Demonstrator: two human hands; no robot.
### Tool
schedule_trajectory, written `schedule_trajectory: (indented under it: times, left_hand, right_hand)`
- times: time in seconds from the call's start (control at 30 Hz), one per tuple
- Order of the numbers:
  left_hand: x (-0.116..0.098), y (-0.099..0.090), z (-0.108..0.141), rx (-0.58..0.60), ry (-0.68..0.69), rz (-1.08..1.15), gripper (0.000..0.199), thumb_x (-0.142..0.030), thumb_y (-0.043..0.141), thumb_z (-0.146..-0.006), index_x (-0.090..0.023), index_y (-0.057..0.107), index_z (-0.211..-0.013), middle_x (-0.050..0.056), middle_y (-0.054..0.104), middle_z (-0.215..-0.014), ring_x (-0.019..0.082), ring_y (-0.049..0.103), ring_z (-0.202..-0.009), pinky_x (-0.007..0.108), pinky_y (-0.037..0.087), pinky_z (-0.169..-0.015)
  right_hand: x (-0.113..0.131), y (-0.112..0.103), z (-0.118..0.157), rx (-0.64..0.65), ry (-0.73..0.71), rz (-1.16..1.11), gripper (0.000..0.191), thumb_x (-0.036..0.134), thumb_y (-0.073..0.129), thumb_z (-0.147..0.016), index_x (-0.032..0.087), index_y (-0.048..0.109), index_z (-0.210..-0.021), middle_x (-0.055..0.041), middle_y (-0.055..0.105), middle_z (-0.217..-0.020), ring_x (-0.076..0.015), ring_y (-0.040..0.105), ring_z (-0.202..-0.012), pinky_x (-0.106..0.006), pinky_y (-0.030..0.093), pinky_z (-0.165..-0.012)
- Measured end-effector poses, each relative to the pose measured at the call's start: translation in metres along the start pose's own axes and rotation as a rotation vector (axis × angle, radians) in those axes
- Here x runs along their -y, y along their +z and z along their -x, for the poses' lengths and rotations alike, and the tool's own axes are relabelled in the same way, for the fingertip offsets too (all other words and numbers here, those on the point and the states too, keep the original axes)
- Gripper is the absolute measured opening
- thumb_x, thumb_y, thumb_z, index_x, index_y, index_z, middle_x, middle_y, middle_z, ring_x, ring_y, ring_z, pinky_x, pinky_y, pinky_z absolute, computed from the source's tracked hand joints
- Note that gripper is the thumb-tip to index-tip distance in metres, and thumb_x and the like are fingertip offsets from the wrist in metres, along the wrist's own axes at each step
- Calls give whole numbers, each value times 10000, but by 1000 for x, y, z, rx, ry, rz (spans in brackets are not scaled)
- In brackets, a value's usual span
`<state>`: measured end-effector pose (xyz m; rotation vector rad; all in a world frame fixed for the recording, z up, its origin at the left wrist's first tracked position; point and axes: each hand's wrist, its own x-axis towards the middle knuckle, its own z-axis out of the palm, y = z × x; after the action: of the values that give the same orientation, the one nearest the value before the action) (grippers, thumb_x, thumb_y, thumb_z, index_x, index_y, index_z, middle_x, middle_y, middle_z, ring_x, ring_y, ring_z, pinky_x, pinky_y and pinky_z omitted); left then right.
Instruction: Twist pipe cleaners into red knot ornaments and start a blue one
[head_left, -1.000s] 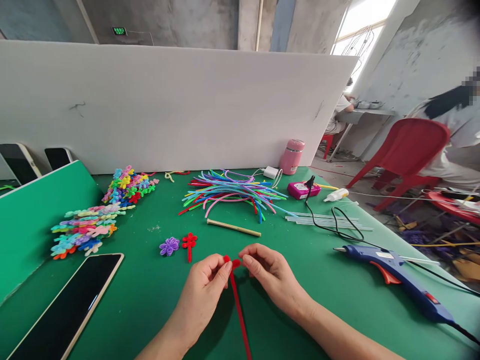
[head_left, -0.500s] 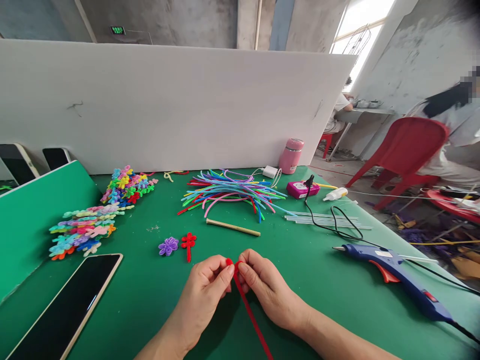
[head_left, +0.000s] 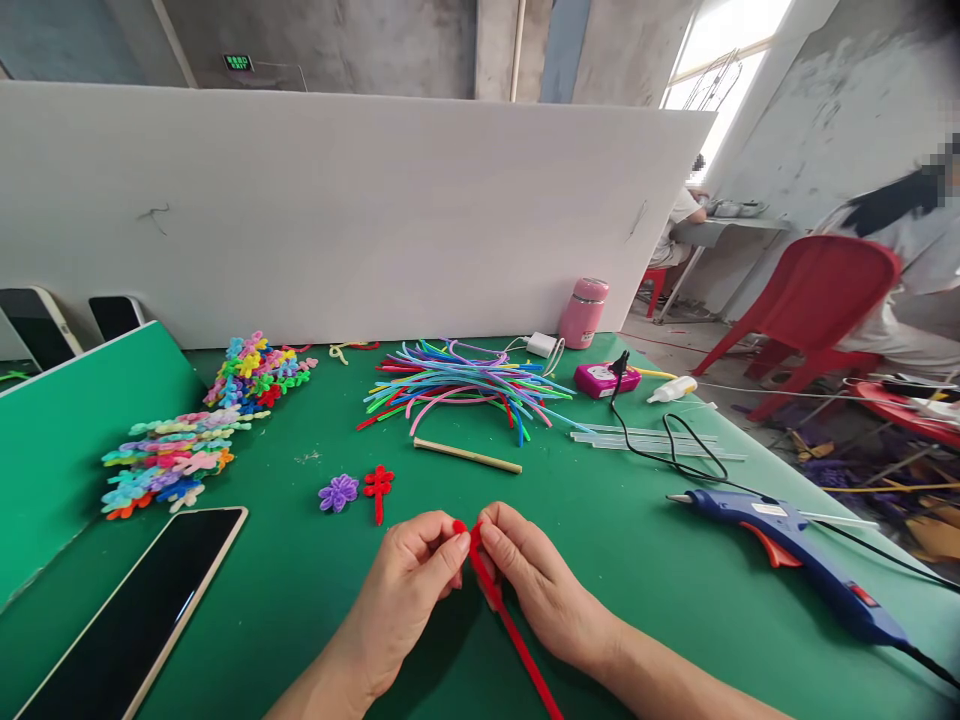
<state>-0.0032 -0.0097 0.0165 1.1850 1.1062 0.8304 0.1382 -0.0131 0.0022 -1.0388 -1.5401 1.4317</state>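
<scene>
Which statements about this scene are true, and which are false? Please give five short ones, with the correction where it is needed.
1. The left hand and the right hand both hold the red pipe cleaner. True.
2. The purple flower lies to the right of the red flower. False: the purple flower lies to the left of the red flower.
3. The glue gun lies to the right of the right hand. True.
4. The pink bottle lies on its side. False: the pink bottle stands upright.
5. The tan stick lies between the heap of coloured pipe cleaners and the hands. True.
</scene>
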Motion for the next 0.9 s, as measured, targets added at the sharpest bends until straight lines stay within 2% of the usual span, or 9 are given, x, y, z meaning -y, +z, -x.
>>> schedule_trajectory:
  times: [0.17,0.33,0.6,0.67,0.77,0.9]
  left_hand:
    - [3,1,0,-56,-3,53,266,-355,535,-721,-166,433,-564,-55,361,-539,87,325,-538,198,342,-519]
    - [3,5,-1,-157,31,98,255,-334,558,-707,-166,428,-565,-63,340,-549,76,291,-512,176,295,-457]
    - [7,12,0,-156,18,273,228,-294,559,-717,-167,421,-586,-60,367,-583,81,331,-553,179,334,-498]
    - [9,11,-1,-172,34,256,236,-305,551,-727,-169,411,-595,-60,357,-595,83,328,-565,183,333,-507]
    - [11,11,-2,-181,45,150,250,-344,533,-743,-168,417,-608,-64,326,-579,79,288,-538,179,291,-465]
    - [11,9,-3,-117,67,42,264,-377,515,-753,-161,447,-617,-52,354,-589,86,309,-550,190,303,-481]
  right_hand:
    - [-2,0,-3,8,19,-77,347,501,367,-829,175,381,-708,48,379,-582,-77,347,-509,-204,303,-481]
    - [-4,4,-3,-3,33,20,330,461,489,-771,162,425,-647,50,373,-552,-72,315,-504,-199,261,-460]
    - [-4,11,-2,8,48,5,270,380,515,-754,153,448,-625,33,439,-556,-76,359,-505,-202,279,-471]
    - [-4,9,-2,-8,26,8,277,392,507,-759,151,455,-634,34,432,-560,-78,358,-510,-203,286,-476]
    - [-4,5,-3,-98,-10,-5,279,418,509,-759,157,457,-677,40,412,-578,-81,359,-520,-202,300,-486]
    - [-5,1,-5,-125,-28,-58,295,444,514,-757,158,452,-716,29,441,-616,-86,391,-546,-206,329,-511]
